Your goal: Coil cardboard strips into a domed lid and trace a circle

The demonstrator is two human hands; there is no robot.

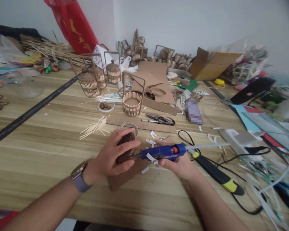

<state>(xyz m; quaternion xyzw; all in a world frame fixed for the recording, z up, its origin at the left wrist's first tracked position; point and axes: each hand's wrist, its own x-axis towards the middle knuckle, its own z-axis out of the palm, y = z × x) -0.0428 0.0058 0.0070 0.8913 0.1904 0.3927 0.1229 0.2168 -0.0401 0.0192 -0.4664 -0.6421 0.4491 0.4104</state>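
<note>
My left hand [110, 154] is closed around a small round brown corrugated-cardboard piece [125, 147], held just above a flat cardboard sheet [125, 175] on the wooden table. My right hand [178, 163] grips a blue hot glue gun [162, 151] lying sideways, its nozzle pointing left and touching the cardboard piece. A white glue stick [207, 146] juts from the gun's back end. A watch sits on my left wrist [79, 175].
Loose thin wooden sticks [95, 127] lie left of the hands. A small stick basket with a cardboard handle [132, 102], scissors [162, 119], finished baskets [91, 81], cardboard sheets [151, 81] and an open box [212, 65] stand behind. Cables, a yellow-black tool [221, 178] and paper scraps crowd the right.
</note>
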